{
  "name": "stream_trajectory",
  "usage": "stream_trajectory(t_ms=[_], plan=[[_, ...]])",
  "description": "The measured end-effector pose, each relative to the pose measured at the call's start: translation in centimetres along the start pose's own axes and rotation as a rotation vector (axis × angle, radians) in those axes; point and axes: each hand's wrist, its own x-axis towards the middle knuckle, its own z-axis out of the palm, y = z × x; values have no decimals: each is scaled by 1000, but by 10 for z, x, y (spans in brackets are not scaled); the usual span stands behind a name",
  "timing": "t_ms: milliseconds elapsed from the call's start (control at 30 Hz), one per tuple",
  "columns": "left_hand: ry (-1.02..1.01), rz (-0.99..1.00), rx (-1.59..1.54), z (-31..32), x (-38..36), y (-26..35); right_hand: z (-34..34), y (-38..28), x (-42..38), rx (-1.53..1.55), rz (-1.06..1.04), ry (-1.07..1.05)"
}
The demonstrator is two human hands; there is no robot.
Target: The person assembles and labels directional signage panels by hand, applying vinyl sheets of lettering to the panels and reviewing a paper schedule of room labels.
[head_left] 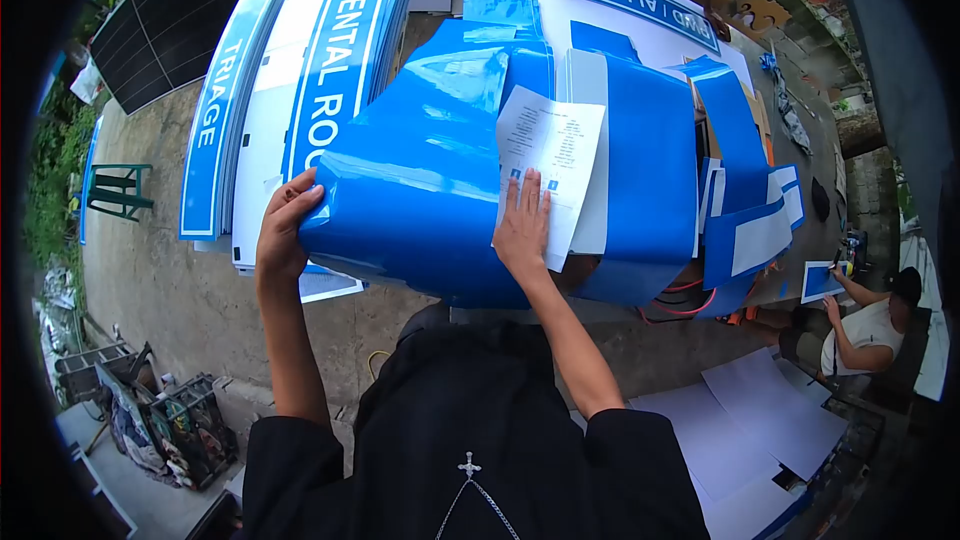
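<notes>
The left hand point(285, 230) grips the curled edge of a big shiny blue sheet point(420, 190). The sheet lies on the table point(560, 315) between both hands. The right hand point(523, 225) lies flat and open on a white paper point(555, 140) on the sheet.

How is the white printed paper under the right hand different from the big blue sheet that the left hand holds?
The printed paper is white, small and lies flat; the blue sheet is glossy, much larger and curves over at its edge. The right hand rests flat on the paper, while the left hand grips the sheet's rolled edge. Both lie on the same pile.
</notes>
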Motion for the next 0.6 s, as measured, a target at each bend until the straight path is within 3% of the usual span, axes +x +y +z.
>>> stream_trajectory(t_ms=[133, 233, 267, 367, 500, 600], plan=[[-3, 11, -66, 3, 3, 6, 35, -28, 4, 31, 10, -98], [-18, 24, -102, 10, 5, 8, 45, -36, -2, -39, -66, -123], [-30, 24, -96, 15, 5, 10, 47, -33, -3, 9, -137, -226], [-68, 48, -100, 28, 10, 10, 37, -37, -5, 256, -202, -30], [-210, 50, 48, 48, 1, 41, 6, -57, 19, 1317, 257, -61], [-296, 21, 131, 28, -28, 73, -23, -72, 52, 2149, 564, -114]])
